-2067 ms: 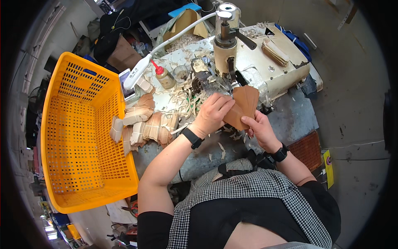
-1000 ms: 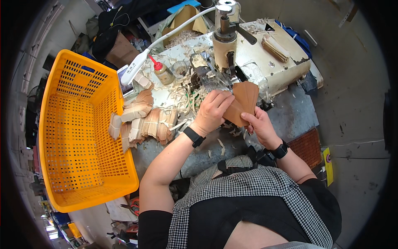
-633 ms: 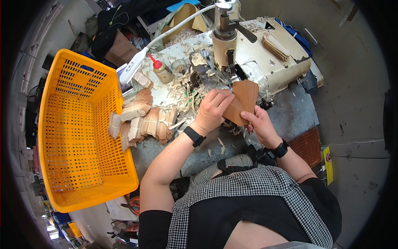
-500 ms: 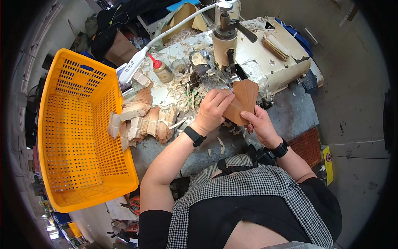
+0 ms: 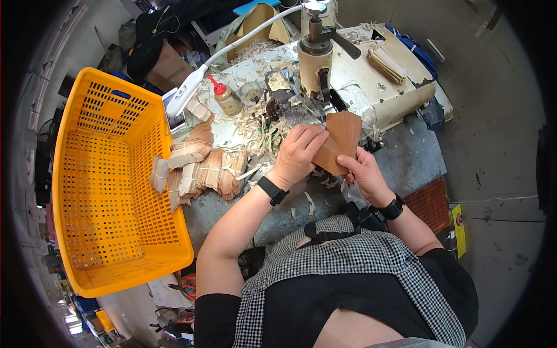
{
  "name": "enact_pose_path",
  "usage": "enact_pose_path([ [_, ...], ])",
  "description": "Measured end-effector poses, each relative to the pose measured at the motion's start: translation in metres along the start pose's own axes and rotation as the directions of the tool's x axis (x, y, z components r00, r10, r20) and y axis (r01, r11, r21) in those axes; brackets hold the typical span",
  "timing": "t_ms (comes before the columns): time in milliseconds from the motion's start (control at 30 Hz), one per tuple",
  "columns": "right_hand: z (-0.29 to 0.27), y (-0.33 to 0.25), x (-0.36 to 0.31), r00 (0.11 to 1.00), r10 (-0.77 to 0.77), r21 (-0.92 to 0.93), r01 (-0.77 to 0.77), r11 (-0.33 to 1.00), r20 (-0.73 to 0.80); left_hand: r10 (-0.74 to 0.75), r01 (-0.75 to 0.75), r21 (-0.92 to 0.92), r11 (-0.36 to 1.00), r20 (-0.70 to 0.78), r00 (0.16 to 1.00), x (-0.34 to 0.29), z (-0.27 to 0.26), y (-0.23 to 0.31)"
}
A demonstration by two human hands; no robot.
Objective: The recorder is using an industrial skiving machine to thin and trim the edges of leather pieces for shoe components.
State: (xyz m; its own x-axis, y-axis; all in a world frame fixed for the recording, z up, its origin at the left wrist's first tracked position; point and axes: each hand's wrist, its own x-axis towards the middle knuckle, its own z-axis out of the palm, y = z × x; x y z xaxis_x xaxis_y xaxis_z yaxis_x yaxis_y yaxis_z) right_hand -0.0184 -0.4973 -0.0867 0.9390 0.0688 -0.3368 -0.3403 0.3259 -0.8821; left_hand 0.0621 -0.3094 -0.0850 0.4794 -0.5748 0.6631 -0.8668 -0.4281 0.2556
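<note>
Between my hands is a stack of brown leather pieces, slightly fanned, its far end close to the working head of a cream-coloured machine. My left hand is closed on the stack's left edge with the fingers laid over it. From the right, my right hand pinches the near corner, thumb on top and fingers underneath. Pale leather shavings lie around the machine beyond my left hand. Tied bundles of cut leather pieces sit to the left of that hand.
A yellow perforated basket stands at the left, against the bundles. A red-capped bottle and a white lamp arm are behind them. Another bundle rests on the machine bed. At the right is a reddish-brown grid mat.
</note>
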Motion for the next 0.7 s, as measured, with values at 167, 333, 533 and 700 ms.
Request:
enact_pose_path([
  [167, 0.001, -0.003, -0.001, 1.000, 0.000, -0.028, -0.001, 1.000, -0.019, -0.007, 0.007, 0.001, 1.000, 0.001, 1.000, 0.000, -0.001, 0.001],
  [333, 0.002, -0.003, -0.003, 1.000, 0.008, -0.032, -0.008, 0.999, -0.018, 0.007, -0.007, -0.005, 1.000, 0.035, 0.999, 0.001, -0.006, 0.000],
  [533, 0.004, -0.007, -0.005, 1.000, -0.014, -0.020, 0.014, 1.000, -0.018, 0.108, -0.107, -0.017, 0.994, 0.133, 0.985, 0.004, -0.025, 0.001],
  [700, 0.005, -0.008, -0.006, 1.000, -0.014, -0.015, 0.014, 1.000, 0.005, 0.178, -0.185, 0.069, 0.980, 0.097, 0.979, -0.003, -0.024, -0.005],
])
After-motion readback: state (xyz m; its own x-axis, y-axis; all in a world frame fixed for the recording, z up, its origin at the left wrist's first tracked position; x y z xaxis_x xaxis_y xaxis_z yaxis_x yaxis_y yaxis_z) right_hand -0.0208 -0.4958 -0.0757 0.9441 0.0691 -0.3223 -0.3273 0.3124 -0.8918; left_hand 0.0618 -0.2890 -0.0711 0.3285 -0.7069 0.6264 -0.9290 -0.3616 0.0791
